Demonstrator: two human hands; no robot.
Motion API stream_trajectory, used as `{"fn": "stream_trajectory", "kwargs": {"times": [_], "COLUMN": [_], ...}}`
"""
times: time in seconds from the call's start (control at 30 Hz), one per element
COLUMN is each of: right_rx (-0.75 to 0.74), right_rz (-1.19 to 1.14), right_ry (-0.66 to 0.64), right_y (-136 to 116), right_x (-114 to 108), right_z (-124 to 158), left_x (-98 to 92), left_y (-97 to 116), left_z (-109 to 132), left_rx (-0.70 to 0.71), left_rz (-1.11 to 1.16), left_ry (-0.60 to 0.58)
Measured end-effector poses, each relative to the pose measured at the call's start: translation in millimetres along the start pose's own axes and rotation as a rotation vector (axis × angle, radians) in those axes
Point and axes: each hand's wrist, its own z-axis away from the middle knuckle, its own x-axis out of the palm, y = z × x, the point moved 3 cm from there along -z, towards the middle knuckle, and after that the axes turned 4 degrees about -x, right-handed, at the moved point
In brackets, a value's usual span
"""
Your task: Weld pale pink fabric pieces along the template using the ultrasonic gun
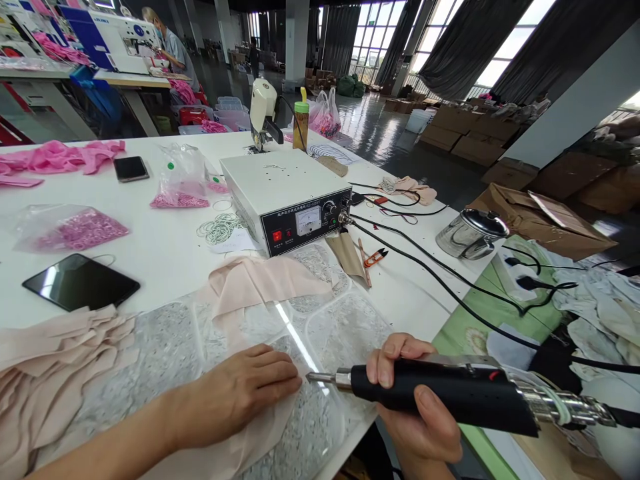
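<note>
The left hand (240,395) lies flat and open on the pink cloth (250,283). The right hand (417,417) is wrapped tight around the black tool (450,393). Its tip seems to touch the cloth.

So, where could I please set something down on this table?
Bare tabletop lies between the tablet, the bag of pink rings and the control box. Crowded: fabric under the left hand, cables between the box and the right hand's tool.
</note>
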Motion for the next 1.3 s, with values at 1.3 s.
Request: {"fn": "stream_trajectory", "kwargs": {"times": [1.3], "right_rx": [-0.02], "right_rz": [0.018], "right_ry": [0.016], "right_y": [-2.6], "right_x": [-0.8], "right_z": [-2.1], "left_x": [-6.7], "left_y": [-0.8], "left_z": [-4.9], "left_rx": [0.055], "left_rz": [-0.046], "left_ry": [-0.019]}}
